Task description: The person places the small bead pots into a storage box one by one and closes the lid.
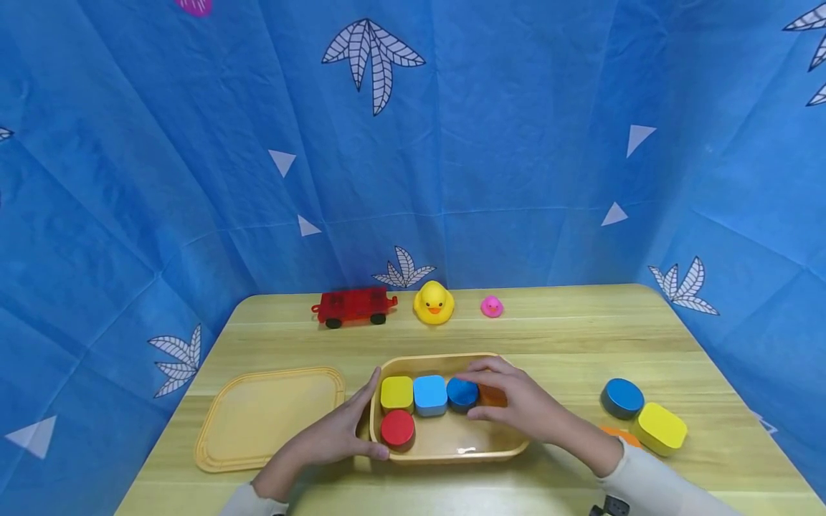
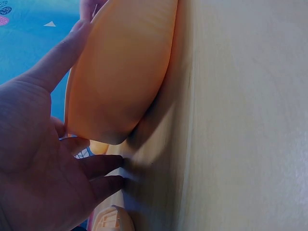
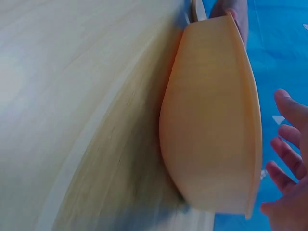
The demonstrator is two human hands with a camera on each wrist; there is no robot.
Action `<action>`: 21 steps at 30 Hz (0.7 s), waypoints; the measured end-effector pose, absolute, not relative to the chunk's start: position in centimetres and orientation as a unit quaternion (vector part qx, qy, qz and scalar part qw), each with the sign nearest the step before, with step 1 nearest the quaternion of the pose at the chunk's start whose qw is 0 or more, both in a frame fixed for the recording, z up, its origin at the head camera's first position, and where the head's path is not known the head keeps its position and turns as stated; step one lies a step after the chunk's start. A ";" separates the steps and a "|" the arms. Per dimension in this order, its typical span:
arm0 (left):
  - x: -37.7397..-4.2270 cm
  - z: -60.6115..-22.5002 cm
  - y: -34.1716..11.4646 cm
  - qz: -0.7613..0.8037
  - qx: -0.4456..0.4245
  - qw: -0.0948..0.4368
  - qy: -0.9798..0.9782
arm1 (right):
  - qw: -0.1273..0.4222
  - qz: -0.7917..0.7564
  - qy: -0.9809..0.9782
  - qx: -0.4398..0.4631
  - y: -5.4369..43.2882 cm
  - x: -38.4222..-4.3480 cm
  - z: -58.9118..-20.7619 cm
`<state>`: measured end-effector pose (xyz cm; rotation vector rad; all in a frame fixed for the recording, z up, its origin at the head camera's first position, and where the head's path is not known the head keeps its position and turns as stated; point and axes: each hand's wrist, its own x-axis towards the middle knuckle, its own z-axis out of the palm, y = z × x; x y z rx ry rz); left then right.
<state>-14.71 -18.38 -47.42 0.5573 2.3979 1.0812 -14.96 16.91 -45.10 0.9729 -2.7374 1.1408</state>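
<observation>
My left hand [image 1: 329, 433] holds the left end of a yellow-orange plastic box [image 1: 452, 459], thumb along the near side and fingers around the end wall. Inside sit a yellow block [image 1: 396, 393], a light blue block [image 1: 430, 395], a round dark blue block [image 1: 462, 394] and a round red block [image 1: 398, 431]. Over the right part of the box hovers my right hand [image 1: 516, 398], its fingertips right at the dark blue block. An orange block [image 1: 493, 396] shows partly beneath that palm. In the right wrist view the fingers are loosely spread with nothing visible between them.
A flat tan lid [image 1: 271, 419] lies left of the box. At right lie a blue round block [image 1: 622, 398], a yellow block [image 1: 661, 428] and a partly hidden orange piece [image 1: 622, 436]. A red toy wagon [image 1: 355, 305], yellow duck [image 1: 434, 304] and pink duck [image 1: 492, 307] stand behind.
</observation>
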 end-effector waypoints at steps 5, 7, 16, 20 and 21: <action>-14.7 -47.5 -18.4 0.391 0.204 0.224 0.869 | 0.035 0.362 -0.884 0.292 18.9 -14.5 -44.9; -14.7 -47.5 -18.4 0.392 0.205 0.224 0.869 | 0.037 0.362 -0.889 0.278 19.7 -14.2 -44.8; -14.7 -47.4 -18.4 0.394 0.206 0.223 0.868 | 0.041 0.355 -0.910 0.212 23.9 -13.2 -44.8; -14.7 -47.3 -18.4 0.394 0.208 0.225 0.867 | 0.057 0.358 -0.913 0.190 26.0 -12.9 -44.8; -14.7 -47.2 -18.4 0.394 0.208 0.225 0.866 | 0.061 0.360 -0.912 0.184 26.5 -12.9 -44.8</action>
